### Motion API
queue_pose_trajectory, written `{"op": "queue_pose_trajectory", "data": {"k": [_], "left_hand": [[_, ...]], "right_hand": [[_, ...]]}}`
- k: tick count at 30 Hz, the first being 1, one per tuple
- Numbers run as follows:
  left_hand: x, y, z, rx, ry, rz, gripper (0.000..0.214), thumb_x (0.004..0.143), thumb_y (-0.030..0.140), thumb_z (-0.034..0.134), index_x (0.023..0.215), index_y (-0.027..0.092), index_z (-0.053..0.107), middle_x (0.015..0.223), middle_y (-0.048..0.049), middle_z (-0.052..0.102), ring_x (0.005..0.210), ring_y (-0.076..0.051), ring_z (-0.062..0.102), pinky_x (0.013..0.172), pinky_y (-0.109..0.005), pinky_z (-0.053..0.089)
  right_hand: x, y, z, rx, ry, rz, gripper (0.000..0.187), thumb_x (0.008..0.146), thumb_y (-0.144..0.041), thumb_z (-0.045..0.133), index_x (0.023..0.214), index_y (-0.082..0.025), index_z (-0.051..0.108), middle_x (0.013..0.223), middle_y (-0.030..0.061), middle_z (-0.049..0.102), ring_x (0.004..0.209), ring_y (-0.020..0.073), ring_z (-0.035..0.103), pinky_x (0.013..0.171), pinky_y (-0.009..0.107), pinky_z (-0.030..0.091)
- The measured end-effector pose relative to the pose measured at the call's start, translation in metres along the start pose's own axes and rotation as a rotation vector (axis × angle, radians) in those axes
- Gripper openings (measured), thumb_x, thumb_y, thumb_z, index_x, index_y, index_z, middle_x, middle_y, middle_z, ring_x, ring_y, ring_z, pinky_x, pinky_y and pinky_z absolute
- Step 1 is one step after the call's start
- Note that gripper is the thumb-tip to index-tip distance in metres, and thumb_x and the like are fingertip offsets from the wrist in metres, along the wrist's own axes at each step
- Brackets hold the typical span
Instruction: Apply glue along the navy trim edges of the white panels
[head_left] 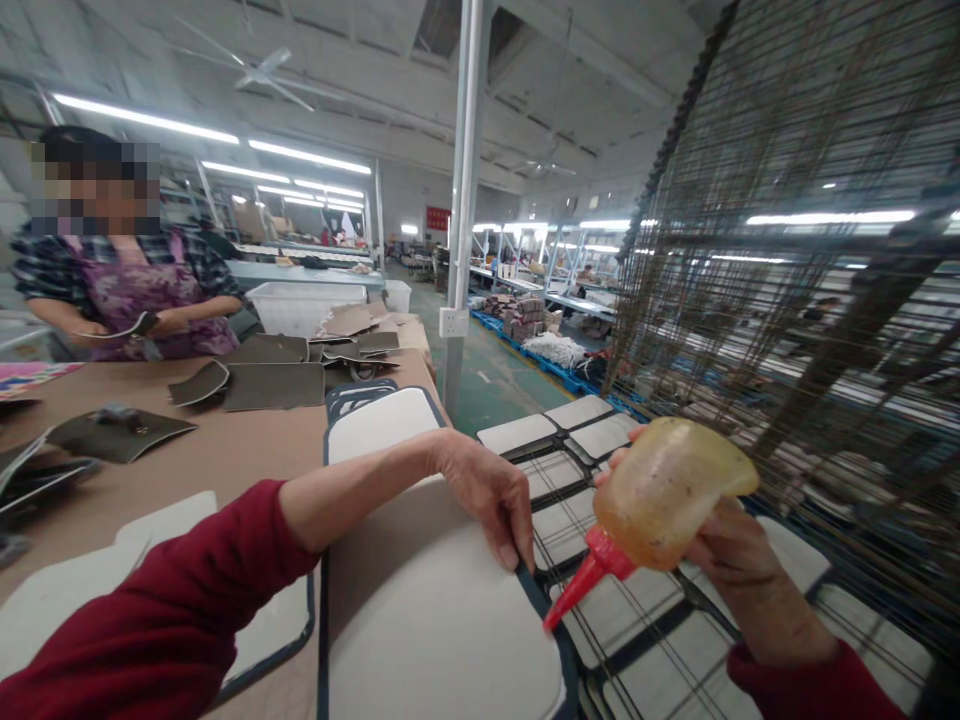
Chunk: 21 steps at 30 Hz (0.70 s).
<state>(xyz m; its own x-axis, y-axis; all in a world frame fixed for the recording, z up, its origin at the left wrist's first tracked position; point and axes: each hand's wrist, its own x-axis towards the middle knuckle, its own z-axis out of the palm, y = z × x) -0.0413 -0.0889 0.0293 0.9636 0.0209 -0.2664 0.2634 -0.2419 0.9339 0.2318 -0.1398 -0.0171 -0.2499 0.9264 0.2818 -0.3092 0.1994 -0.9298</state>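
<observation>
My right hand (739, 565) is closed round a squat amber squeeze bottle (664, 490) tilted down to the left. Its red nozzle (581, 585) touches the dark rim at the right edge of a white panel (427, 620) lying in front of me. My left hand (491, 495) reaches across in a red sleeve. Its fingers are curled over that panel's right edge, pressing it down just left of the nozzle.
Several more white dark-rimmed panels lie on a wire rack (592, 500) to the right; a tall wire rack (787, 250) stands behind. The brown table (210, 455) holds dark cut pieces (274, 385) and other white panels (379, 420). Across it a person (124, 290) handles a piece.
</observation>
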Motion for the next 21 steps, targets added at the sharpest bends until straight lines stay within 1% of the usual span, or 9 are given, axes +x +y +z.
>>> {"op": "queue_pose_trajectory", "data": {"k": [2,4,6,9,12,15,18,21], "left_hand": [[-0.002,0.0,-0.001,0.001,-0.007,0.009,0.029,0.066,0.029,0.091,0.088,0.01,0.085,0.078,-0.0025,0.08,0.086,-0.023,0.075,0.081,-0.021,0.057],[-0.003,-0.001,-0.001,0.002,-0.012,0.022,0.027,0.068,0.027,0.089,0.089,0.01,0.085,0.079,-0.0025,0.08,0.087,-0.022,0.075,0.081,-0.02,0.056],[-0.004,-0.001,-0.001,0.001,-0.011,0.029,0.026,0.068,0.027,0.089,0.088,0.01,0.085,0.078,-0.0023,0.08,0.086,-0.022,0.075,0.082,-0.02,0.056],[-0.005,-0.001,-0.001,0.0,-0.004,0.046,0.027,0.066,0.028,0.091,0.087,0.011,0.085,0.078,-0.0029,0.08,0.082,-0.023,0.075,0.08,-0.022,0.057],[-0.006,-0.001,0.0,0.005,-0.003,0.056,0.026,0.067,0.026,0.09,0.087,0.01,0.085,0.077,-0.0032,0.079,0.083,-0.023,0.075,0.08,-0.021,0.057],[-0.008,-0.001,0.0,0.003,0.007,0.024,0.027,0.068,0.027,0.089,0.088,0.009,0.085,0.078,-0.0031,0.079,0.088,-0.024,0.075,0.083,-0.021,0.056],[-0.01,-0.002,-0.002,0.015,0.002,-0.013,0.033,0.066,0.033,0.091,0.088,0.01,0.085,0.081,-0.0035,0.08,0.092,-0.025,0.075,0.085,-0.023,0.056],[-0.009,-0.008,-0.005,0.026,0.004,0.022,0.041,0.063,0.041,0.093,0.088,0.009,0.085,0.081,-0.0046,0.08,0.091,-0.025,0.074,0.082,-0.024,0.057]], "right_hand": [[0.002,0.001,0.003,0.009,0.025,-0.029,0.072,0.053,-0.054,0.095,0.118,-0.034,0.071,0.104,0.005,0.074,0.095,0.0308,0.073,0.084,0.046,0.06],[0.004,0.0,0.006,0.012,0.027,-0.039,0.072,0.052,-0.055,0.095,0.118,-0.035,0.071,0.104,0.0051,0.075,0.093,0.0305,0.074,0.081,0.044,0.06],[0.003,-0.002,0.01,0.001,0.025,-0.026,0.073,0.051,-0.053,0.095,0.118,-0.036,0.071,0.099,0.0046,0.075,0.09,0.0305,0.074,0.078,0.044,0.061],[0.001,-0.007,0.016,-0.024,0.06,-0.02,0.076,0.048,-0.05,0.097,0.118,-0.037,0.07,0.094,0.0039,0.076,0.082,0.0304,0.074,0.075,0.046,0.061],[-0.002,-0.008,0.019,0.006,0.073,0.004,0.076,0.048,-0.049,0.098,0.117,-0.034,0.07,0.099,0.0045,0.075,0.089,0.0308,0.073,0.079,0.047,0.06],[-0.004,-0.007,0.02,0.046,0.069,0.027,0.077,0.048,-0.047,0.098,0.119,-0.034,0.07,0.103,0.0045,0.074,0.096,0.0302,0.071,0.082,0.047,0.059],[-0.005,-0.006,0.019,0.026,0.074,0.015,0.075,0.051,-0.051,0.097,0.12,-0.033,0.07,0.106,0.0051,0.073,0.097,0.0295,0.071,0.083,0.045,0.06],[-0.004,-0.004,0.015,0.035,0.067,0.02,0.075,0.053,-0.052,0.096,0.121,-0.035,0.069,0.107,0.0038,0.073,0.098,0.0284,0.071,0.086,0.044,0.06]]}}
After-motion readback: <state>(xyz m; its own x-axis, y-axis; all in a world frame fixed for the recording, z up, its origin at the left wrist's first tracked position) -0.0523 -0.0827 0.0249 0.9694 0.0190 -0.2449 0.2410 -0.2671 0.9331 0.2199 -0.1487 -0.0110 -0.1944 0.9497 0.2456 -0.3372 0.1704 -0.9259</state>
